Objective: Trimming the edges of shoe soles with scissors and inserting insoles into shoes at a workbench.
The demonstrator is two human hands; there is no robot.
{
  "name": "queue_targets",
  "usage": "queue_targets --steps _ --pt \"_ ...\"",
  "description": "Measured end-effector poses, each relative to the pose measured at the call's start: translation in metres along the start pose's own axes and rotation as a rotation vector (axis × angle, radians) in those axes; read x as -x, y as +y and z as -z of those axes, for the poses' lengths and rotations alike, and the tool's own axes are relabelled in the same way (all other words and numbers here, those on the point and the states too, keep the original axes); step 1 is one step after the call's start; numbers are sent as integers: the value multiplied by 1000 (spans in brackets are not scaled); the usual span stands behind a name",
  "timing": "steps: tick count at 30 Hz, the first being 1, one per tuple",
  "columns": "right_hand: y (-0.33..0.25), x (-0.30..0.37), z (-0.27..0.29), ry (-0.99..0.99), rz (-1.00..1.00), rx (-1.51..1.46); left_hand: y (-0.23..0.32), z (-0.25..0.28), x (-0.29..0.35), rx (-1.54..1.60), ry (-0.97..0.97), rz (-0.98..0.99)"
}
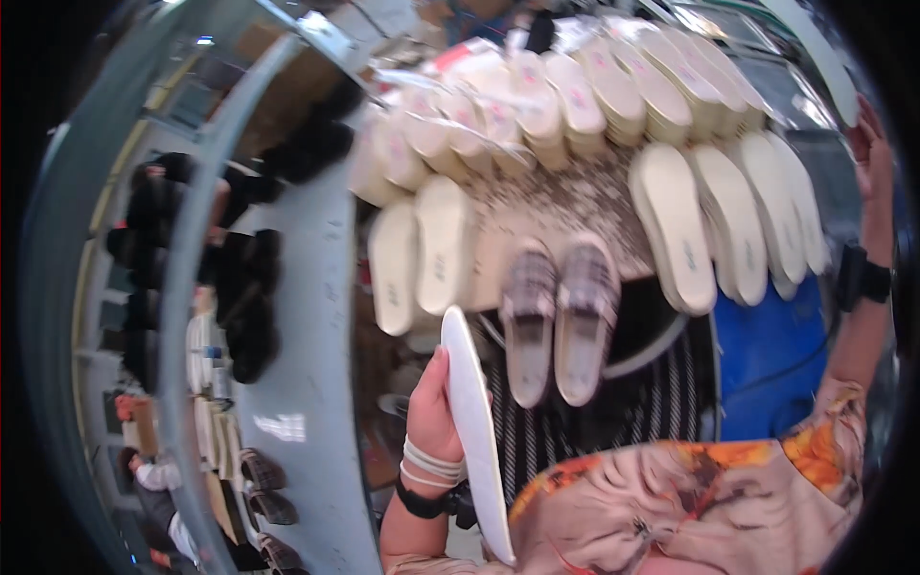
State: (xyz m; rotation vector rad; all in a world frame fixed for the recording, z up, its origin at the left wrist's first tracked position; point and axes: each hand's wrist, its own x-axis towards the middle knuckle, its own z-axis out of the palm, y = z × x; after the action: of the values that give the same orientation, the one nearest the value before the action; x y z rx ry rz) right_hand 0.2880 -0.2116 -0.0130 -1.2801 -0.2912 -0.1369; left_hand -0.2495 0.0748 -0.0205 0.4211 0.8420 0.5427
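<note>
My left hand [433, 407] is closed around a white insole [474, 431], which stands nearly upright and is seen almost edge-on. Far off to the right, my raised right hand [870, 153] has its fingertips closed at the lower end of another long pale insole [819, 53]. Between my hands, a pair of plaid slip-on shoes, a left shoe [529, 297] and a right shoe [585, 292], lies side by side at the near edge of a worn board. Neither hand touches them.
Stacked cream insoles stand at the board's right [676, 225] and left [443, 240]. More insole stacks [575, 96] line the back. A blue panel [771, 355] lies at right. To the left runs a grey conveyor [311, 335] with dark shoes [266, 479]; another person [163, 494] is beyond.
</note>
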Motion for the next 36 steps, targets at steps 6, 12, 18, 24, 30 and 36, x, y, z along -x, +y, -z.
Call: queue_targets --steps 6,12,18,24,30,36 --pt "-19 219 -25 -439 -509 -97 -9 53 43 -602 -351 276" --pt "-20 292 -36 -585 -770 274 39 60 -4 -1128 -358 137" --pt "-78 339 -95 -759 -167 741 -6 89 -113 -1378 -554 -157" --pt "-66 434 -163 -1201 1281 699 -62 16 -93 -2407 -108 -444" --pt "27 408 -163 -1251 1207 770 -36 47 26 -2425 -450 -566" --pt "33 403 -174 -1392 921 960 -68 84 -37 -2402 -463 -1499"
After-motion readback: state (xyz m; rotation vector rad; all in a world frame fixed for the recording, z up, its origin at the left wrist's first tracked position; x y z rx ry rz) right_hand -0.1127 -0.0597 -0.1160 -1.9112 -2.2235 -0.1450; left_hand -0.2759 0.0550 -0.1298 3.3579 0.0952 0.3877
